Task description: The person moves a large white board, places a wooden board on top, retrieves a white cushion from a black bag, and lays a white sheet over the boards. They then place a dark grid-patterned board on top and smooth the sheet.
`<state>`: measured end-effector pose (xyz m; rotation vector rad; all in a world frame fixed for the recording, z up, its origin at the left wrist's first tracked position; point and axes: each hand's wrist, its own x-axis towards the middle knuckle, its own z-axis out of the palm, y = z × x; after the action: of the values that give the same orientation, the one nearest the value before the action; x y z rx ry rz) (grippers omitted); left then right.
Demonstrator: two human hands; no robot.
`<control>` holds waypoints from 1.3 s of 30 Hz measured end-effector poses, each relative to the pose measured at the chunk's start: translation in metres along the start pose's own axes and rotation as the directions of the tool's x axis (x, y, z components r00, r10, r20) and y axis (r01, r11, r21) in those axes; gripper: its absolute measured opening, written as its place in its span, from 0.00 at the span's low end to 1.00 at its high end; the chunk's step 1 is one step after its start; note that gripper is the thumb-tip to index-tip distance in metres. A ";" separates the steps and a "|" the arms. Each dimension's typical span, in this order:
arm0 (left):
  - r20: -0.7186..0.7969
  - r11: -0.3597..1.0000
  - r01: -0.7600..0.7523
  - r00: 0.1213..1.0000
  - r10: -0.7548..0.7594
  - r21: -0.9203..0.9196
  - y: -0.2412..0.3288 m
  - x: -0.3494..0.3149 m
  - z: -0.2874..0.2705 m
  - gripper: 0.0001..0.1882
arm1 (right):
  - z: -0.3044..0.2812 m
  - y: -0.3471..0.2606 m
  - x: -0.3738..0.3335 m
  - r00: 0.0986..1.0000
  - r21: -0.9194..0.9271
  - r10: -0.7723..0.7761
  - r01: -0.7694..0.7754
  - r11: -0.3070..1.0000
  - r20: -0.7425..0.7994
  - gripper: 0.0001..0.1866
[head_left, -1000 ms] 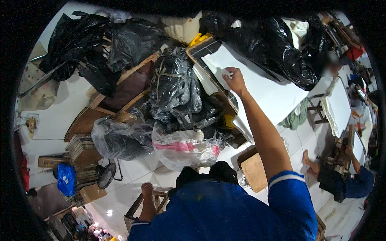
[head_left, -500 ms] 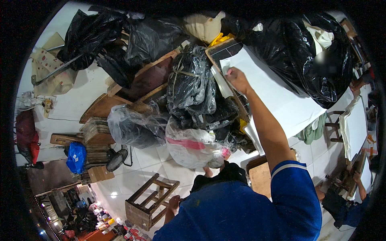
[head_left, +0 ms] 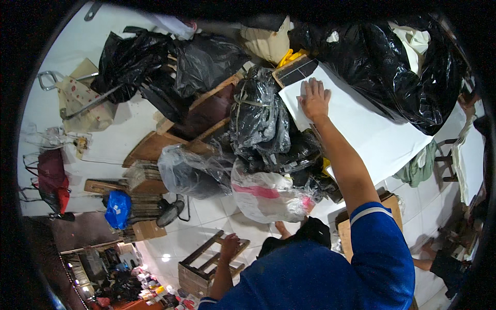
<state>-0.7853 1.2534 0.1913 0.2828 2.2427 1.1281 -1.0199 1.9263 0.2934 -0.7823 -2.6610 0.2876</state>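
My right hand (head_left: 315, 101) lies flat with fingers spread on a large white sheet (head_left: 361, 129), near its far left corner. Cloth or paper, I cannot tell. The sheet covers most of a dark board with a wooden edge (head_left: 295, 74), whose far end shows bare with pale lines on it. To the left and lower down, my left hand (head_left: 230, 245) is at a small wooden stool (head_left: 199, 276), seen over its rails. How its fingers are set is too small to make out, and whether it touches the stool I cannot tell.
A big black plastic bag (head_left: 382, 67) presses along the sheet's far right side. Left of the board are wrapped black bundles (head_left: 261, 116) and a white-pink plastic bag (head_left: 258, 191). A green cloth (head_left: 416, 165) hangs by the near edge. Another person's legs (head_left: 439, 268) show at right.
My right hand has gone from closed fingers at the sheet's edge to lying flat on it, and the sheet now covers that edge differently. My left hand has risen; the view has shifted.
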 end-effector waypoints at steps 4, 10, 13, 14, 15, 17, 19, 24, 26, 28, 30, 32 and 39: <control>0.015 0.969 0.249 0.968 -0.249 0.003 0.013 -0.016 0.003 0.21 | 0.013 -0.048 0.002 0.955 -0.169 -0.119 0.168 0.971 0.271 0.34; 0.149 0.821 0.536 0.844 -0.515 -0.199 -0.008 -0.030 0.004 0.27 | 0.011 -0.096 -0.102 0.703 0.502 -0.678 0.516 0.694 0.215 0.22; 0.218 0.893 0.450 0.873 -0.436 -0.012 -0.021 -0.015 -0.007 0.26 | -0.002 -0.078 -0.217 0.821 0.645 -0.570 0.419 0.639 0.032 0.18; 0.211 0.869 0.493 0.845 -0.492 0.051 -0.025 -0.008 -0.012 0.25 | -0.007 -0.063 -0.261 0.831 0.699 -0.549 0.344 0.627 0.084 0.18; 0.246 0.882 0.467 0.849 -0.467 0.064 -0.029 0.006 -0.016 0.24 | -0.010 -0.049 -0.306 0.813 0.687 -0.510 0.202 0.698 0.280 0.18; 0.315 0.927 0.344 0.873 -0.374 0.148 -0.040 0.036 -0.032 0.22 | -0.015 -0.025 -0.407 0.835 0.553 -0.283 -0.030 0.833 0.471 0.16; 0.480 0.934 0.333 0.846 -0.233 -0.133 -0.054 0.081 -0.041 0.20 | -0.021 0.022 -0.502 0.680 0.428 -0.146 -0.267 0.863 0.719 0.17; 0.514 0.971 0.226 0.826 -0.231 0.073 -0.059 0.186 -0.081 0.16 | -0.054 0.087 -0.728 0.346 0.022 0.899 -0.935 0.353 0.268 0.22; 0.516 0.965 0.113 0.827 -0.222 0.235 -0.044 0.230 -0.088 0.16 | -0.066 0.071 -0.794 -0.146 0.570 0.989 -0.812 -0.124 0.008 0.18; 0.523 0.948 0.055 0.823 -0.221 0.313 -0.030 0.255 -0.102 0.16 | -0.075 0.035 -0.848 -0.517 0.824 0.812 -0.311 -0.473 0.271 0.16; 0.491 0.934 0.031 0.844 -0.215 0.356 -0.016 0.266 -0.099 0.15 | -0.067 -0.031 -0.893 -0.278 0.753 0.851 -0.399 -0.524 0.445 0.16; 0.449 0.909 0.030 0.862 -0.234 0.415 -0.004 0.269 -0.095 0.15 | -0.046 -0.100 -0.923 -0.117 0.483 0.841 -0.773 -0.412 0.529 0.22; 0.620 0.832 -0.167 0.745 -0.246 0.530 -0.007 0.193 -0.007 0.13 | 0.023 -0.349 -1.000 -0.217 0.391 0.691 -0.691 -0.607 0.689 0.26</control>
<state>-0.9427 1.3293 0.1079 0.7463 1.8211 0.2094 -0.4117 1.0810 0.0984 -2.2719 -0.4555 1.7441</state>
